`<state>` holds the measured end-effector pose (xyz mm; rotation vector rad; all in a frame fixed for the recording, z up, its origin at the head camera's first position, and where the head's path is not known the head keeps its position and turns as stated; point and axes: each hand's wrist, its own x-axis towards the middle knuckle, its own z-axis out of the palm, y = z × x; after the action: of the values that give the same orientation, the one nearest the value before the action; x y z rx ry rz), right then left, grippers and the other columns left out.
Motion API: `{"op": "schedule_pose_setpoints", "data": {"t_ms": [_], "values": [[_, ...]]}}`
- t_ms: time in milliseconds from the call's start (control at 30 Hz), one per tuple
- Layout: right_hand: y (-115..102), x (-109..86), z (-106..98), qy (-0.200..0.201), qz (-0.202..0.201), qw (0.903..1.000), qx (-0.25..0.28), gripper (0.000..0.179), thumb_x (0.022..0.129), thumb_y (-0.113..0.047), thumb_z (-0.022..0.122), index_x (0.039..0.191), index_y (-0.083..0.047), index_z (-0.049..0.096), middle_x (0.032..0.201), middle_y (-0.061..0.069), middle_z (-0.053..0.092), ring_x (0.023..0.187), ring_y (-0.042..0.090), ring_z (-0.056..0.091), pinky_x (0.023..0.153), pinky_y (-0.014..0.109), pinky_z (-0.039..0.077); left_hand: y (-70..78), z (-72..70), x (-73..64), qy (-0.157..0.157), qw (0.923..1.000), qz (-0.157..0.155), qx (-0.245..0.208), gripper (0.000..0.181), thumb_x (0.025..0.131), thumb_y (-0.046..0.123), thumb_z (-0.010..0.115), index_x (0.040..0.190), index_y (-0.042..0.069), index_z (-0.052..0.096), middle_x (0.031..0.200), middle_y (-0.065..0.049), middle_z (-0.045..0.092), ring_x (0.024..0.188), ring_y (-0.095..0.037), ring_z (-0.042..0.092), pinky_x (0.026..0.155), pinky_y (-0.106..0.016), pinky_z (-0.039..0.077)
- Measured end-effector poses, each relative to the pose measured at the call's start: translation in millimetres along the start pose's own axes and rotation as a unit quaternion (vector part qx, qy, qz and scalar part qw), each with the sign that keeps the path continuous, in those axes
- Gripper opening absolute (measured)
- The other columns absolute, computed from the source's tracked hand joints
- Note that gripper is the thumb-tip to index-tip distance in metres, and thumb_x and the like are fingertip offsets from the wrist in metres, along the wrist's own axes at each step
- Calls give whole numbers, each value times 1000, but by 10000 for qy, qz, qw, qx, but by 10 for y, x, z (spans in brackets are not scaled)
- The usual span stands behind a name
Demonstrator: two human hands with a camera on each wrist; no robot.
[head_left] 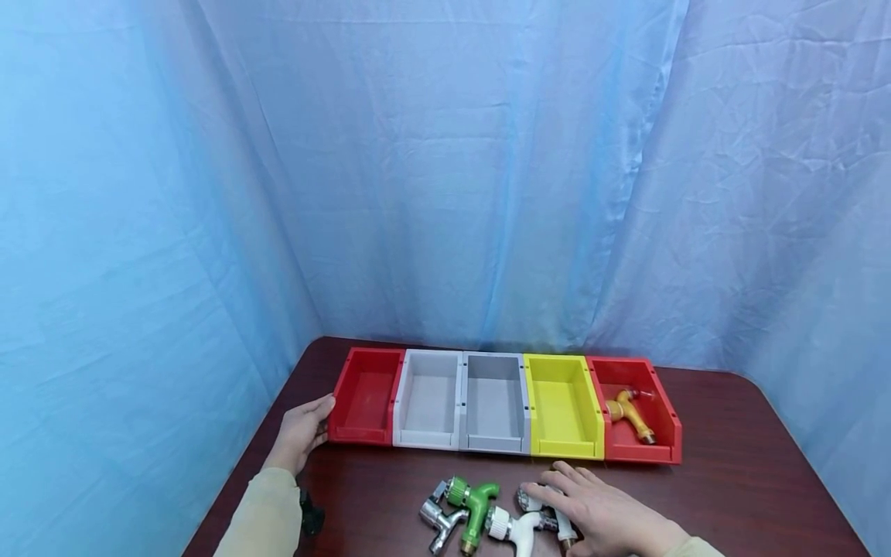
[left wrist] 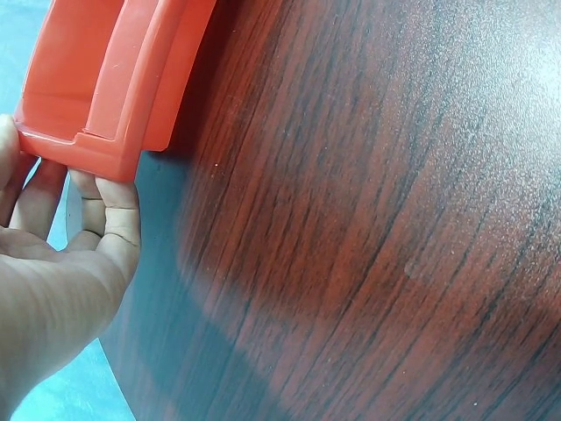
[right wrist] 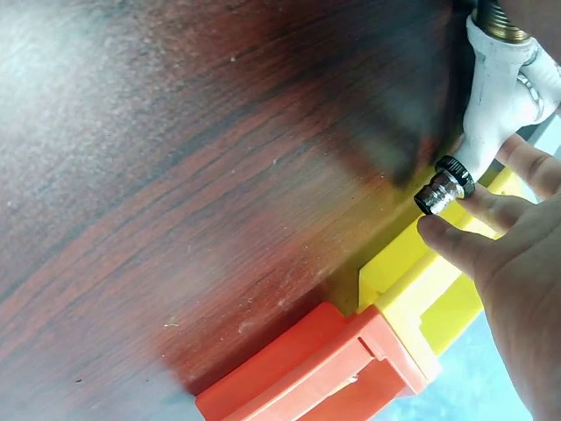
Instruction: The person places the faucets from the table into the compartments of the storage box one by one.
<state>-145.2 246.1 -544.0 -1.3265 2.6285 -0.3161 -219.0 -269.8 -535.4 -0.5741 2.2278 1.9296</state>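
My left hand (head_left: 299,433) touches the outer left side of the leftmost red bin (head_left: 365,398). In the left wrist view its bent fingertips (left wrist: 118,210) rest against the red bin's wall (left wrist: 96,162). Above a white faucet (head_left: 565,530) with a brass threaded end, my right hand (head_left: 605,510) is spread with its fingers extended. Seen from the right wrist, this white faucet (right wrist: 495,110) has a dark-collared nozzle close to the fingertips (right wrist: 447,241); the hand partly hides it. Another white faucet (head_left: 518,530), a green faucet (head_left: 476,507) and a chrome faucet (head_left: 440,517) lie to its left.
Beside the red bin stand a white bin (head_left: 428,439), a grey bin (head_left: 494,442), a yellow bin (head_left: 567,449) and a second red bin (head_left: 643,454), side by side. A yellow faucet (head_left: 629,414) lies in the right red bin. Blue curtains (head_left: 445,193) surround the dark wooden table (head_left: 752,464).
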Motion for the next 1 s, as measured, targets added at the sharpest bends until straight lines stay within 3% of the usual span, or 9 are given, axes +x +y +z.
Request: {"op": "schedule_pose_setpoints", "data": {"t_ms": [167, 267, 433, 533, 733, 1000], "values": [[-5, -16, -23, 247, -257, 9991, -241, 88, 86, -72, 65, 158, -32, 36, 143, -4, 53, 129, 31, 52, 98, 65, 46, -1, 0, 3, -20, 10000, -27, 13, 60, 105, 41, 57, 155, 10, 46, 146, -22, 53, 115, -28, 60, 91, -37, 55], [-23, -30, -68, 445, -334, 9978, -368, 90, 84, -61, 76, 159, -31, 36, 143, -3, 53, 129, 38, 54, 96, 66, 47, 3, 4, 8, -14, 10000, -29, 28, 60, 105, 41, 57, 155, 9, 45, 146, -22, 53, 114, -28, 60, 92, -38, 55], [-6, -23, -198, 1056, -489, 9896, -851, 110, 65, -40, 94, 159, -26, 37, 140, 0, 55, 127, 40, 55, 94, 62, 50, 14, 7, 8, 6, 10000, -36, 9, 59, 105, 40, 57, 154, 9, 46, 145, -22, 54, 112, -27, 61, 90, -36, 55], [33, -14, -308, 1294, -400, 9849, -1078, 115, 61, -39, 97, 159, -25, 39, 138, 2, 56, 128, 41, 55, 95, 61, 50, 14, 1, 0, 19, 10000, -41, 26, 58, 105, 39, 56, 154, 9, 46, 144, -22, 55, 111, -25, 62, 88, -35, 55], [141, -15, -502, 1323, -4, 9848, -1125, 115, 61, -39, 99, 158, -23, 40, 138, 8, 57, 130, 46, 52, 97, 65, 48, -2, 0, 2, 2, 10000, -17, 52, 58, 105, 40, 57, 154, 9, 46, 145, -22, 55, 111, -26, 61, 90, -36, 55], [309, 88, -637, 1498, 108, 9765, -1546, 115, 58, -41, 101, 156, -21, 44, 135, 7, 57, 129, 43, 52, 99, 64, 47, -9, 0, -1, -12, 10000, -3, 62, 59, 105, 40, 56, 155, 9, 45, 147, -23, 53, 117, -29, 60, 92, -37, 55]]}}
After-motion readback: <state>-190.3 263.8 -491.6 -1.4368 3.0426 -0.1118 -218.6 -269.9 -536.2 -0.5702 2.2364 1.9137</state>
